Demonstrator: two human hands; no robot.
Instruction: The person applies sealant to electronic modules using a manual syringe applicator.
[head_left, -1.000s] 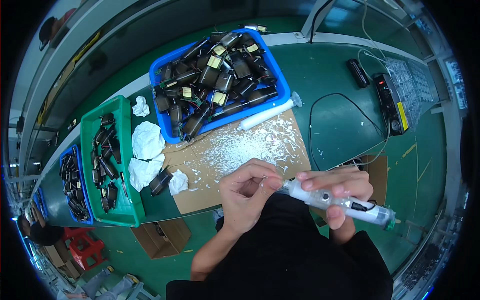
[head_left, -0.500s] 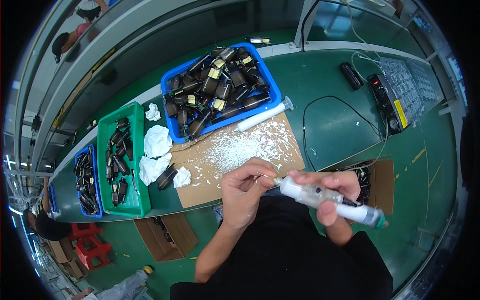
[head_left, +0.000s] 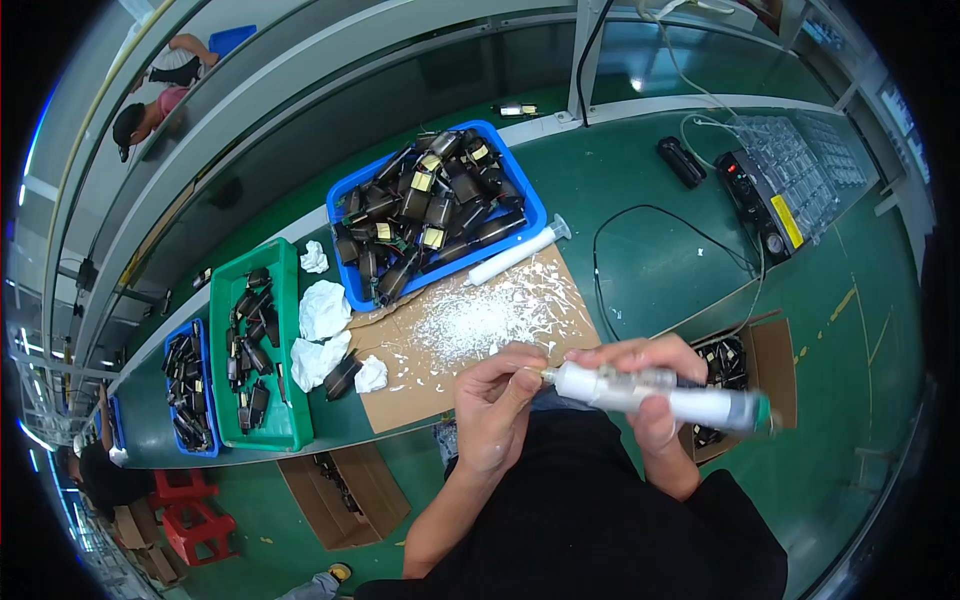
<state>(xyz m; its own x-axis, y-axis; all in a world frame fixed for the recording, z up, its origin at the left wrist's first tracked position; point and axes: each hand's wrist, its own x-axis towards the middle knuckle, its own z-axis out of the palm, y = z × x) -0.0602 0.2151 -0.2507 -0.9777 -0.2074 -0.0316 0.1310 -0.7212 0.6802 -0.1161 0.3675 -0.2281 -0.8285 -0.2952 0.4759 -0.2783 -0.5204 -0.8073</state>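
Note:
In front of my body, over the near edge of the bench, my right hand (head_left: 655,385) is wrapped round a thick dispensing syringe (head_left: 705,407) filled with white paste. The barrel lies nearly level, and its green end cap (head_left: 762,411) points right, smeared by motion. At the other end, the thumb and fingers of my left hand (head_left: 493,405) pinch the narrow nozzle. Its very tip is hidden by those fingers. Beyond my hands is a cardboard sheet (head_left: 410,408) spattered with white paste. A second white-filled syringe (head_left: 517,255) rests along the sheet's far edge.
A blue tray (head_left: 541,208) heaped with dark motor-like parts stands behind the sheet. Left are a green tray (head_left: 300,390), another blue tray (head_left: 207,420) and crumpled white wipes (head_left: 322,310). One dark part (head_left: 343,377) lies beside them. A black control box (head_left: 750,205) with cables sits right.
The syringe has swung closer to level, its capped end rising. Both hands keep their hold on it. The whole view has shifted slightly.

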